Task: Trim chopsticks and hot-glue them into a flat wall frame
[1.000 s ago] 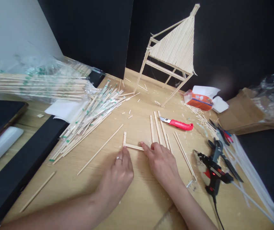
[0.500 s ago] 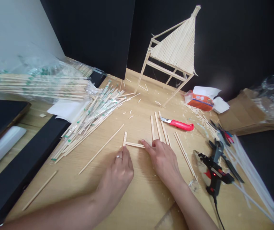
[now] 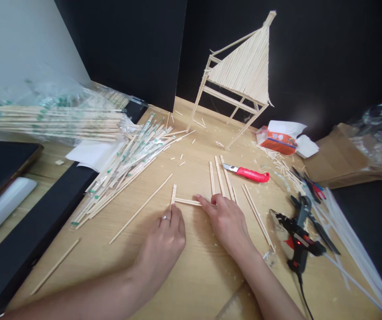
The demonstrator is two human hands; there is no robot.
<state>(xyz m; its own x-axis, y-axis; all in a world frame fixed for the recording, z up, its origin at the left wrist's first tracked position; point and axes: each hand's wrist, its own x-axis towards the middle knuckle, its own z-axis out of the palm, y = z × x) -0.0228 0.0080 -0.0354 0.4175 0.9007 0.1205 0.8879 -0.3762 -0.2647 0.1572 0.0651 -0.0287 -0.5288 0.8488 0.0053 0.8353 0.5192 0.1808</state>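
Apparently you're fitting a joint on the worktop (image 3: 191, 284): your left hand (image 3: 164, 242) pinches the short strip (image 3: 174, 194), your right hand (image 3: 227, 224) touches the crosspiece (image 3: 187, 202), its grip unclear; next calls for holding both square.

A wooden worktop (image 3: 197, 275) spreads under the left hand (image 3: 164, 235) and right hand (image 3: 226, 220); black panels (image 3: 137, 44) stand beyond both, a pale wall (image 3: 27, 35) far left of the left hand.
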